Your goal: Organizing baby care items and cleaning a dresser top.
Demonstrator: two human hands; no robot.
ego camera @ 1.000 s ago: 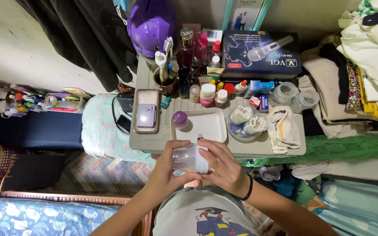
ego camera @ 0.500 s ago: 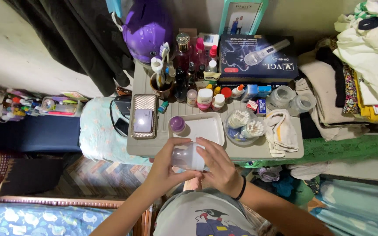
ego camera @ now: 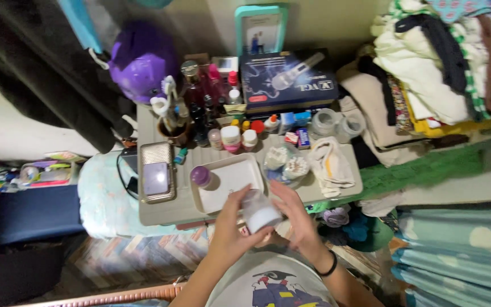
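I hold a small clear jar with a white lid [ego camera: 258, 208] between both hands, just below the front edge of a low grey table [ego camera: 166, 211]. My left hand [ego camera: 228, 233] cups it from the left, and my right hand [ego camera: 292, 219], with a black band on the wrist, grips it from the right. Just beyond the jar lies a white rectangular tray [ego camera: 231, 177], and a small purple-lidded jar [ego camera: 201, 177] stands on the tray's left part.
On the table are a gold case with a phone [ego camera: 156, 177], a cup of brushes [ego camera: 171, 128], several bottles and small jars [ego camera: 231, 136], a dark box [ego camera: 288, 79], a bowl of cotton pads [ego camera: 285, 166] and a cloth [ego camera: 329, 165]. Folded clothes [ego camera: 427, 74] pile at right; a purple helmet [ego camera: 140, 59] sits behind.
The view has shifted so the table sits further right and lower. The jar has tilted in my hands, with its white lid now towards me.
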